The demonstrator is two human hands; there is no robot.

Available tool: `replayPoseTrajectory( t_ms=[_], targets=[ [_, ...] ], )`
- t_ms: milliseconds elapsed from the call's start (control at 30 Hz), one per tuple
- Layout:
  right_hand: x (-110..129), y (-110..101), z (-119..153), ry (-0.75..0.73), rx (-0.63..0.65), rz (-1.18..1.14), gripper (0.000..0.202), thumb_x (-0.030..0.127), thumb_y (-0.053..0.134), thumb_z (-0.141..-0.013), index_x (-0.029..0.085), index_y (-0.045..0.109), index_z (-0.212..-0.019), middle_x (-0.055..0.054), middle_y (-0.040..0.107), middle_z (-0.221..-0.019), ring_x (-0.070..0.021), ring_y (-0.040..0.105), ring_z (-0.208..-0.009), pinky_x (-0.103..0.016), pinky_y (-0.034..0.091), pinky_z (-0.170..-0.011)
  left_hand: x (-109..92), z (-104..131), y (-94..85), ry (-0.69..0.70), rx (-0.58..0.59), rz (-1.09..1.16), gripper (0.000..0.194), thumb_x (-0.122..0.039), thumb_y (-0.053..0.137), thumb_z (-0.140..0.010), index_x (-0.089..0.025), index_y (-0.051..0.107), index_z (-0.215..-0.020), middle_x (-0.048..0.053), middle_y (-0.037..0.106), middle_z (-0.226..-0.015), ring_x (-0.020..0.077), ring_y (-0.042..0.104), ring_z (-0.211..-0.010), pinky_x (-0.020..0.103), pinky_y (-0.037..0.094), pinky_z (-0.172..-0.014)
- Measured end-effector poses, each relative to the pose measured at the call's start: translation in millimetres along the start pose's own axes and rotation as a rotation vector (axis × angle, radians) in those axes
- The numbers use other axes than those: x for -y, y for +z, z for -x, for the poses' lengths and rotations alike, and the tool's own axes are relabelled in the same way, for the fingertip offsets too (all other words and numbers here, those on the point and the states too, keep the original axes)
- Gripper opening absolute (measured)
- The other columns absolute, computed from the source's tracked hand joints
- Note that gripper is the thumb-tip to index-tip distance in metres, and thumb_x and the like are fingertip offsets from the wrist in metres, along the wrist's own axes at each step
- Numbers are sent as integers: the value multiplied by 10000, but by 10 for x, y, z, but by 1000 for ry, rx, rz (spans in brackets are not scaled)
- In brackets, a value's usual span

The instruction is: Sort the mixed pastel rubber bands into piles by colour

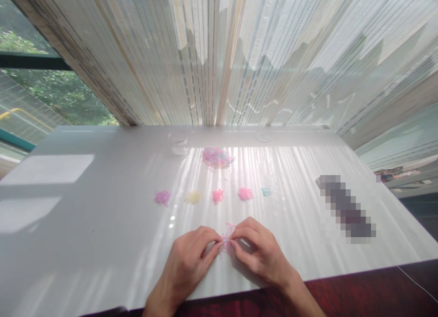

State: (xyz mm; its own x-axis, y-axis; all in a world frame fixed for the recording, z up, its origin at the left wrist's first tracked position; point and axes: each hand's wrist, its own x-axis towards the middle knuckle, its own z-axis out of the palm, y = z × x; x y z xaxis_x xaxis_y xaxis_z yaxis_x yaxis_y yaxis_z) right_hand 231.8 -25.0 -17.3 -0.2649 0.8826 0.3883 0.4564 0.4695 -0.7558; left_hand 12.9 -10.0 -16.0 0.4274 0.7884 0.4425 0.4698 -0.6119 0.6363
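Note:
My left hand point(191, 253) and my right hand point(258, 248) meet over the near part of the white table, thumb and forefinger of each closed in a pinch. Between the fingertips is a small tangle of thin rubber bands point(226, 245), mostly pink with a bluish strand. Beyond the hands lies a row of little sorted heaps: purple bands point(163, 197), yellow bands point(194, 197), bright pink bands point(218, 196), lighter pink bands point(245, 193) and a few teal bands point(266, 191). Farther back rests a larger mixed heap of bands point(217, 158).
A clear round container point(179, 143) stands left of the mixed heap, and a clear lid-like disc point(263, 136) lies to its right. A dark blurred-out object point(347, 207) is on the table's right side. Striped sheer curtains point(212, 57) hang behind the white table point(102, 226).

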Motion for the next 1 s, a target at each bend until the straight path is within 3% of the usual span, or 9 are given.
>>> replayPoseTrajectory(
  t_ms=[367, 733, 867, 1000],
  targets=[
    [4, -3, -22, -3, -22, 19, 94, 169, 633, -978, 235, 696, -998, -35, 713, -872, -169, 694, -798, -276, 602, -725, 24, 11, 13, 7, -8, -24, 88, -201, 583, -1051, -229, 663, -1031, -8, 737, -854, 126, 682, -647, 231, 541, -650],
    [10, -43, -15, 18, -23, 11, 98, 170, 634, -971, 235, 703, -993, -37, 716, -867, -172, 695, -775, -283, 600, -689, -11, 9, -4, 7, -11, -25, 75, -206, 586, -1045, -223, 659, -1037, -3, 730, -850, 115, 619, -573, 230, 508, -582],
    [-34, -269, -49, 38, -21, 31, 101, 163, 637, -969, 239, 700, -991, -30, 716, -870, -172, 697, -783, -283, 588, -684, -17, 0, -5, 13, -21, -36, 76, -200, 586, -1041, -224, 657, -1056, 2, 739, -874, 111, 603, -563, 231, 506, -581],
    [-254, -683, -158, 49, -73, 156, 81, 188, 647, -969, 246, 701, -986, -29, 721, -867, -185, 675, -759, -319, 578, -681, -13, -11, 0, 22, -35, -54, 84, -180, 581, -1034, -212, 651, -1065, 10, 747, -900, 107, 609, -562, 229, 502, -572]
  ],
)
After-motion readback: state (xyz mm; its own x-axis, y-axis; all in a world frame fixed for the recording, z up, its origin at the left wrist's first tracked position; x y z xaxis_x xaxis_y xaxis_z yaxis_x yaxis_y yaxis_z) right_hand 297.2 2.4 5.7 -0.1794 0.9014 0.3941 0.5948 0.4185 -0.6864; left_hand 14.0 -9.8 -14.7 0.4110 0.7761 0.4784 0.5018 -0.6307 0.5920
